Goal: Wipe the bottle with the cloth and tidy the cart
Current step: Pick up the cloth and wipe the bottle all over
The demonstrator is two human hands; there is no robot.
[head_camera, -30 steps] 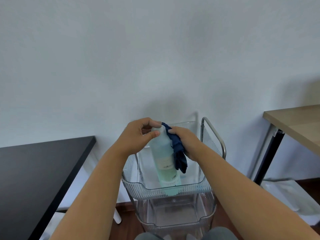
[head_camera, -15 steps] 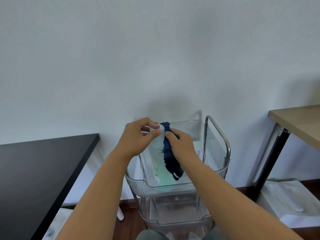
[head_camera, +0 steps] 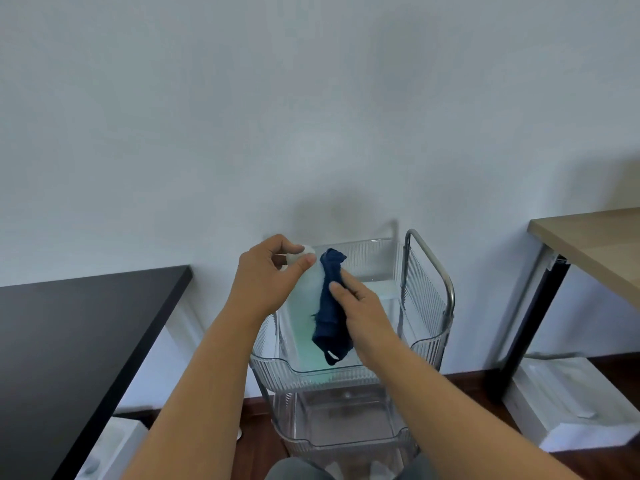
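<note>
Seen from above, two bare forearms reach over a clear plastic cart [head_camera: 349,375] standing against a white wall. The left hand [head_camera: 266,282] pinches the white cap end of a pale green bottle [head_camera: 304,313] between thumb and curled fingers, holding it tilted above the cart's top tray. The right hand [head_camera: 363,310] presses a bunched dark blue cloth [head_camera: 330,306] against the bottle's side, fingers fairly straight, the cloth's loose end hanging down. A black tabletop [head_camera: 69,341] lies to the left, a light wooden tabletop [head_camera: 595,244] to the right, both well apart from the hands.
</note>
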